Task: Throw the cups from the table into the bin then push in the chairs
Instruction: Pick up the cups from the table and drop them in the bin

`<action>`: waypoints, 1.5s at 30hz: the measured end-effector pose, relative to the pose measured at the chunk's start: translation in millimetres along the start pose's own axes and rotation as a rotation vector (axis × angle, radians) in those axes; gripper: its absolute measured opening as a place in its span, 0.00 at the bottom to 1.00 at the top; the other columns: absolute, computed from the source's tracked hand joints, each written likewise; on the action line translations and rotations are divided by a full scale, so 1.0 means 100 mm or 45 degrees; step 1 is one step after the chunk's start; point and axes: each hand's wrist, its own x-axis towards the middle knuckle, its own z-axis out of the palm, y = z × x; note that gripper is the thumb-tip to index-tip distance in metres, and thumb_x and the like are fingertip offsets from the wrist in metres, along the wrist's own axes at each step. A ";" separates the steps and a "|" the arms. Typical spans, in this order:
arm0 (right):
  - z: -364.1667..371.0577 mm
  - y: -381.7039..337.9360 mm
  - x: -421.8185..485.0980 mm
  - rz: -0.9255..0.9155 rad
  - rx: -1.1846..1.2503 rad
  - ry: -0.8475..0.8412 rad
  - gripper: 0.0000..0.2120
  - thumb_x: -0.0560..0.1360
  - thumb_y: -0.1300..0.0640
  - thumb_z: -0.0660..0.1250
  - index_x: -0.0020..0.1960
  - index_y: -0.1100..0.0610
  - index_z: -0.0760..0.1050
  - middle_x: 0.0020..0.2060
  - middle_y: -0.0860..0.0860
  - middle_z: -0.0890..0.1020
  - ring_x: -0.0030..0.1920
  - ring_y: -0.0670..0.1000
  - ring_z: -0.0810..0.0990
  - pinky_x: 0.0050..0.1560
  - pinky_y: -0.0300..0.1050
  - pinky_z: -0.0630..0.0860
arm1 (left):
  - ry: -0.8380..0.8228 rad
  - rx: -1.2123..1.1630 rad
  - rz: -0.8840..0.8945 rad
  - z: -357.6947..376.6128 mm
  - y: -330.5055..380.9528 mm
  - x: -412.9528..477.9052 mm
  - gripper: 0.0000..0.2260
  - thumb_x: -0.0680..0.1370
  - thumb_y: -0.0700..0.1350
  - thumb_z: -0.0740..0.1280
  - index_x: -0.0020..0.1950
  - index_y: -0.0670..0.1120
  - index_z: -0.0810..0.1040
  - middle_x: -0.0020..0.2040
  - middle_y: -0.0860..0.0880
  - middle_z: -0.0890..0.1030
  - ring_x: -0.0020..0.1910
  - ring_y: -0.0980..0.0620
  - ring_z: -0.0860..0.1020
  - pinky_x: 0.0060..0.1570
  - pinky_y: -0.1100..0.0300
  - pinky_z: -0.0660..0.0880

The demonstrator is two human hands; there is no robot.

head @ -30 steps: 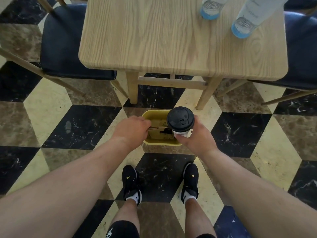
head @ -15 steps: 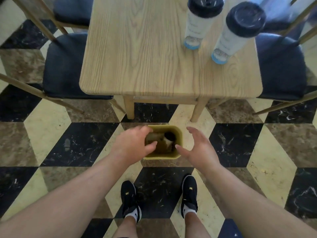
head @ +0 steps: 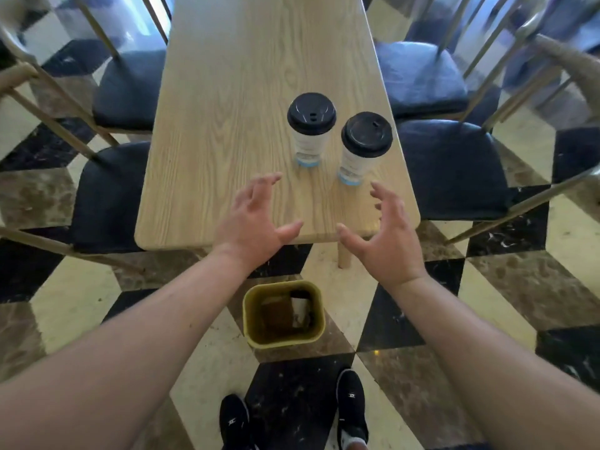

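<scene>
Two white paper cups with black lids stand upright on the light wooden table (head: 227, 125): the left cup (head: 310, 129) and, nearer the right edge, the right cup (head: 362, 147). My left hand (head: 256, 219) hovers over the table's near end with fingers spread, short of the left cup. My right hand (head: 386, 232) is likewise empty and spread, just below the right cup. The yellow bin (head: 283, 315) sits on the floor below my hands, with discarded cups lying inside it.
Dark-cushioned wooden chairs flank the table: two on the left (head: 107, 196), (head: 130, 89) and two on the right (head: 454, 170), (head: 418, 73), all pulled out from it. My black shoes (head: 352, 407) stand on the chequered marble floor just behind the bin.
My right hand dropped the black-lidded cup into the bin. Both hands then rose from the bin to the table's near end, fingers spread, and the view tilted up.
</scene>
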 end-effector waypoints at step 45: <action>-0.03 -0.20 0.74 -0.161 -0.085 -0.139 0.43 0.72 0.41 0.79 0.80 0.43 0.62 0.67 0.42 0.66 0.61 0.39 0.68 0.52 0.24 0.66 | 0.062 -0.083 0.144 -0.21 0.00 0.55 0.31 0.73 0.57 0.79 0.73 0.57 0.70 0.68 0.50 0.69 0.64 0.49 0.73 0.58 0.51 0.77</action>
